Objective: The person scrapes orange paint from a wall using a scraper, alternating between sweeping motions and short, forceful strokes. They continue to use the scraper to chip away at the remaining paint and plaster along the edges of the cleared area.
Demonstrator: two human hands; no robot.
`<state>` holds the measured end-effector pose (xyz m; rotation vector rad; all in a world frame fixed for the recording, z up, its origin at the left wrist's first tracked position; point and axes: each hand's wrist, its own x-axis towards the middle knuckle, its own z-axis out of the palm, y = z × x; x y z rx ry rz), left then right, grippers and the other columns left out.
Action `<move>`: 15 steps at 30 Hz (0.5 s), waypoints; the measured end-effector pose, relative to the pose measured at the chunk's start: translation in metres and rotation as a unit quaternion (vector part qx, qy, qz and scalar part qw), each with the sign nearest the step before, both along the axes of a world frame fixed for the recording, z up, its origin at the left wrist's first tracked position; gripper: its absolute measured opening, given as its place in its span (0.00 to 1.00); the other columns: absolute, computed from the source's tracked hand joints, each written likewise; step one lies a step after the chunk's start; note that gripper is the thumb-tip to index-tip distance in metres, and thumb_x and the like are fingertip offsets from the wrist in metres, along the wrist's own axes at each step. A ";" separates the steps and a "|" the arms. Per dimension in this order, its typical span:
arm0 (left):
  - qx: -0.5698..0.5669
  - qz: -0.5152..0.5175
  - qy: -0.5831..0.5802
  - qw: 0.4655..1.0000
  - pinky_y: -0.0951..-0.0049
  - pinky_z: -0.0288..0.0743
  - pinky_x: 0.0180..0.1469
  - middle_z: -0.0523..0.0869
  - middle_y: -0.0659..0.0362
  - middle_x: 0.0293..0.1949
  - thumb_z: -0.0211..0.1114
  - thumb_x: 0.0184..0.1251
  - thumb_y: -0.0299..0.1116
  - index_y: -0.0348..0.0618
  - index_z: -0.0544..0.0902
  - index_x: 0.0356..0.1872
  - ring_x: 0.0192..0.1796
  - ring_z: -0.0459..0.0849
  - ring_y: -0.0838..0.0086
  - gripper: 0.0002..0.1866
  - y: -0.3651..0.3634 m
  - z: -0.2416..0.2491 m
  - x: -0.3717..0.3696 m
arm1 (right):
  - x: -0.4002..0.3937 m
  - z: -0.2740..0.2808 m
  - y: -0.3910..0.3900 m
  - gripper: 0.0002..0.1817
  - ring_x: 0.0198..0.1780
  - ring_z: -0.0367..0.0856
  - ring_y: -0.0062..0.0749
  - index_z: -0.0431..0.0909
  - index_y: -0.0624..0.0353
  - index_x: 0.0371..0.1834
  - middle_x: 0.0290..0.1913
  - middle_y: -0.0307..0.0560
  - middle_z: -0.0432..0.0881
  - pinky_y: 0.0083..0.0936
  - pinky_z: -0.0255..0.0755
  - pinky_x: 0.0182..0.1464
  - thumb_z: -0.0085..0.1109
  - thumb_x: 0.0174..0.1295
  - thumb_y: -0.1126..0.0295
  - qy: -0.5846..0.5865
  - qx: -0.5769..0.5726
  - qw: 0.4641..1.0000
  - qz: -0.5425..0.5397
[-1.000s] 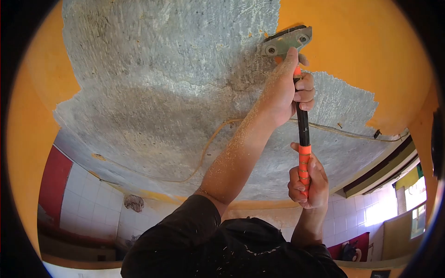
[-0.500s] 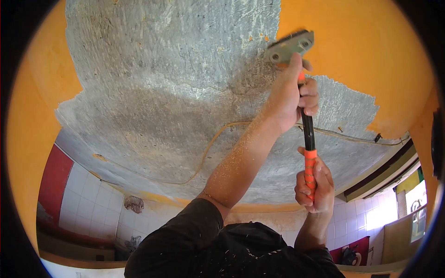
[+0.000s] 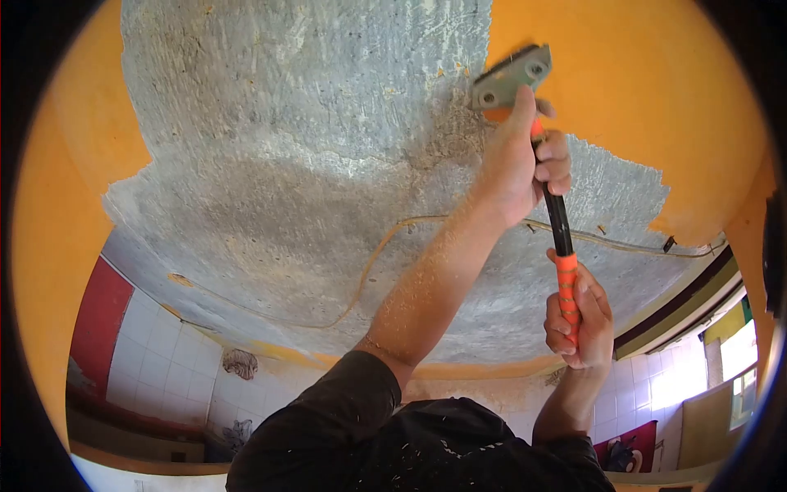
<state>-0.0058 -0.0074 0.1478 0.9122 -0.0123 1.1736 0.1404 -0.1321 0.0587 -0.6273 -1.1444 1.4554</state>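
Note:
Both of my hands hold a long-handled scraper [image 3: 558, 217] with a black shaft, an orange ribbed grip and a flat metal head with two bolts. My left hand [image 3: 537, 160] wraps the upper shaft just below the head, its thumb pointing up along it. Lower down, my right hand [image 3: 584, 320] is closed round the orange grip. The scraper's head lies at the border between orange paint [image 3: 639, 90] and bare grey surface [image 3: 311, 164]. Its blade edge is blurred, so contact is hard to judge. Pale dust and flakes cover my left forearm.
A thin cable [image 3: 373, 258] runs across the grey surface, with small metal bits sticking out near its right part. White tiles [image 3: 156, 340] and a red panel [image 3: 100, 316] stand at lower left. A bright window [image 3: 742, 353] is at right.
My right hand and the orange grip have shifted right, tilting the shaft. The scraper's head has moved only slightly, up and left. Both hands keep their hold.

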 end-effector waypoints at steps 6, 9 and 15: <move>0.018 0.026 -0.009 0.999 0.79 0.56 0.22 0.58 0.72 0.18 0.45 0.76 0.63 0.56 0.70 0.41 0.17 0.57 0.85 0.22 0.001 -0.001 0.002 | 0.007 0.002 0.005 0.27 0.08 0.52 0.15 0.62 0.64 0.72 0.13 0.38 0.62 0.15 0.48 0.10 0.40 0.78 0.56 0.023 0.000 0.999 0.035; 0.007 0.027 -0.007 1.000 0.79 0.56 0.22 0.58 0.72 0.18 0.46 0.76 0.63 0.56 0.70 0.41 0.17 0.56 0.85 0.22 0.000 -0.005 0.006 | 0.015 -0.003 0.005 0.27 0.08 0.53 0.15 0.62 0.62 0.72 0.13 0.38 0.62 0.15 0.48 0.09 0.40 0.78 0.55 0.021 -0.011 0.999 0.031; 0.003 0.087 -0.014 0.996 0.78 0.55 0.22 0.58 0.72 0.18 0.48 0.75 0.62 0.56 0.70 0.41 0.17 0.55 0.85 0.21 -0.003 0.009 -0.004 | 0.001 0.009 0.010 0.25 0.07 0.53 0.16 0.63 0.60 0.71 0.14 0.38 0.62 0.14 0.48 0.08 0.40 0.78 0.57 0.014 -0.012 0.999 0.043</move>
